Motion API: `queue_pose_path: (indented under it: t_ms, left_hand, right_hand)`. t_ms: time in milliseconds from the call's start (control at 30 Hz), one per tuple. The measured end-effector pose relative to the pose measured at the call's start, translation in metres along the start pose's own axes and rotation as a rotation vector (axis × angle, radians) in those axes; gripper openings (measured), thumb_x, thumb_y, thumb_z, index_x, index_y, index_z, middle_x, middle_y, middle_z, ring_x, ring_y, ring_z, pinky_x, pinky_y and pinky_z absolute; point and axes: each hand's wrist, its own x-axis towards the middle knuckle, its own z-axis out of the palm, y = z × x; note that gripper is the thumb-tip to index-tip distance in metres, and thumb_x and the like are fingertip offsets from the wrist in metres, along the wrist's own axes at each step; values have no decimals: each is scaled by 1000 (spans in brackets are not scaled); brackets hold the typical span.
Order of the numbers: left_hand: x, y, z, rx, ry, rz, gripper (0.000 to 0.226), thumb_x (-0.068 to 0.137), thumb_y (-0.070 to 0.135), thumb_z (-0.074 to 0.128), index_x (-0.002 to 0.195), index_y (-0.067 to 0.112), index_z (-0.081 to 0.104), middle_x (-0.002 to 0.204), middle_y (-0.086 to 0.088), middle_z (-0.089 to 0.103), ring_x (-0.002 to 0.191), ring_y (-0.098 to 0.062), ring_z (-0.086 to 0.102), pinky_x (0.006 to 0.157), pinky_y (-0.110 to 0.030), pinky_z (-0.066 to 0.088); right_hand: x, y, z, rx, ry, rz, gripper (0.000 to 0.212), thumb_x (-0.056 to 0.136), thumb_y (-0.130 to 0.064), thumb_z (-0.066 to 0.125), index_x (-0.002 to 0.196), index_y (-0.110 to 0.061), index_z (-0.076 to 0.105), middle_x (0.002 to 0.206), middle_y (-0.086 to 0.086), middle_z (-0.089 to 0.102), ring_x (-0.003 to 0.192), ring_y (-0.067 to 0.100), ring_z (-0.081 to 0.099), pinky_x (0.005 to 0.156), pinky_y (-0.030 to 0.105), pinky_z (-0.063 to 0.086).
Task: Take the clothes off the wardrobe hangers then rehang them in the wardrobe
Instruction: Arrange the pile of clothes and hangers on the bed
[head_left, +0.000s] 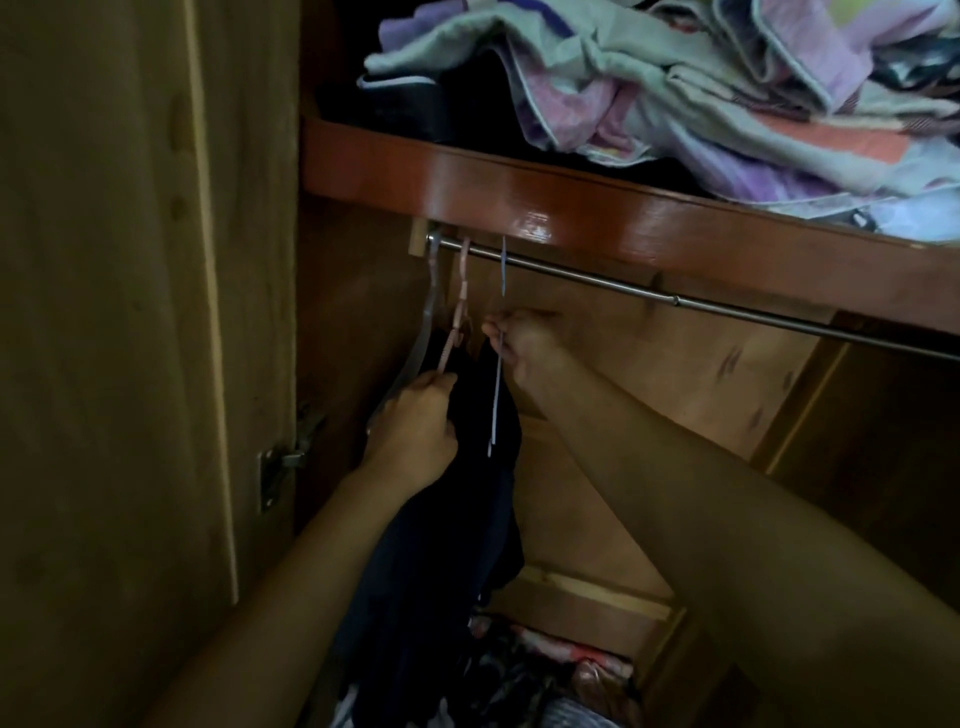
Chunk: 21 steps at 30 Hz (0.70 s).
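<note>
While her left hand (415, 426) grips the dark garment (457, 509) and right hand (524, 345) pinches the blue hanger (500, 364) hooked on the rail (623, 288), she's mid-rehang; next, likely settle cloth, then let go.

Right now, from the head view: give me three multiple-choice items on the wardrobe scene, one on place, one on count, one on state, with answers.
1. Where do the hangers sit on the rail?
A. left end
B. middle
C. right end

2. How many hanger hooks are over the rail?
A. one
B. three
C. five

3. What is the right hand doing?
A. hanging open and idle
B. pinching the blue hanger
C. lying flat on the shelf

Answers:
1 A: all hooks crowd by the rail's left bracket.
2 B: clear hanger, pink hanger and blue one.
3 B: its fingertips close on the blue hanger's stem, while the left hand grips the dark garment.
</note>
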Motion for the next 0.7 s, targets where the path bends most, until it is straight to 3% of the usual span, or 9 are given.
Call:
queue_pose_path:
  t_ms: [100, 167, 267, 333, 400, 467, 533, 600, 700]
  left_hand:
    - [0, 3, -2, -113, 84, -54, 37, 102, 29, 46, 134, 15, 56, 129, -11, 62, 113, -31, 60, 93, -40, 50]
    - [-1, 4, -3, -162, 102, -50, 33, 104, 34, 40, 112, 16, 67, 103, -9, 69, 93, -29, 65, 80, -42, 53]
    - [-2, 4, -4, -180, 108, -71, 45, 105, 42, 30, 75, 19, 55, 73, -1, 59, 69, -22, 58, 66, -38, 47]
    - [-2, 6, -5, -165, 120, -78, 49, 104, 49, 26, 68, 24, 47, 69, 5, 55, 67, -20, 56, 61, -33, 39]
    - [-3, 10, -5, -145, 98, -42, 47, 102, 54, 27, 78, 27, 57, 77, 6, 60, 75, -20, 61, 61, -30, 37]
    - [-4, 13, -3, -115, 65, 0, 42, 101, 53, 36, 108, 23, 65, 102, 0, 68, 94, -24, 64, 70, -29, 44]
    - [-3, 14, -2, -66, 28, 29, 39, 100, 48, 46, 121, 19, 62, 118, -5, 65, 105, -26, 62, 82, -35, 50]
    - [-3, 13, 0, -19, -3, 38, 38, 98, 43, 51, 127, 20, 59, 125, -3, 61, 110, -26, 60, 87, -42, 52]
    - [-2, 9, 1, 32, -25, 16, 46, 96, 32, 59, 140, 24, 50, 141, 0, 52, 123, -25, 54, 95, -45, 50]
  right_hand:
    - [0, 3, 12, 68, -14, 7, 34, 104, -1, 36, 74, -11, 48, 67, 1, 56, 43, 2, 51, 45, 12, 39]
    - [-2, 2, 20, 102, -35, -1, 38, 105, -4, 36, 69, -10, 47, 57, 2, 53, 33, 2, 46, 39, 13, 36]
    - [4, -2, 25, 84, 13, -54, 39, 97, 6, 43, 61, -7, 48, 53, 6, 51, 39, 10, 46, 36, 16, 37]
    - [10, -3, 22, 111, 45, -51, 34, 96, 5, 47, 65, -7, 52, 56, 4, 57, 40, 6, 51, 35, 15, 40]
    - [15, 0, 16, 113, 28, -20, 28, 100, -3, 48, 73, -11, 55, 69, 2, 60, 52, 5, 55, 40, 12, 44]
    - [16, 10, 11, 96, -26, 24, 28, 103, -7, 43, 78, -13, 56, 76, 1, 61, 57, 6, 57, 47, 12, 47]
    - [13, 23, 7, 71, -87, 79, 28, 107, -12, 36, 87, -12, 57, 89, 4, 65, 71, 13, 65, 61, 16, 52]
    - [12, 33, 7, 51, -140, 102, 23, 108, -14, 34, 95, -13, 52, 111, 10, 66, 103, 26, 67, 77, 25, 54]
    - [14, 32, 10, 7, -179, 115, 18, 109, -16, 33, 110, -14, 51, 130, 16, 62, 119, 30, 62, 81, 29, 53]
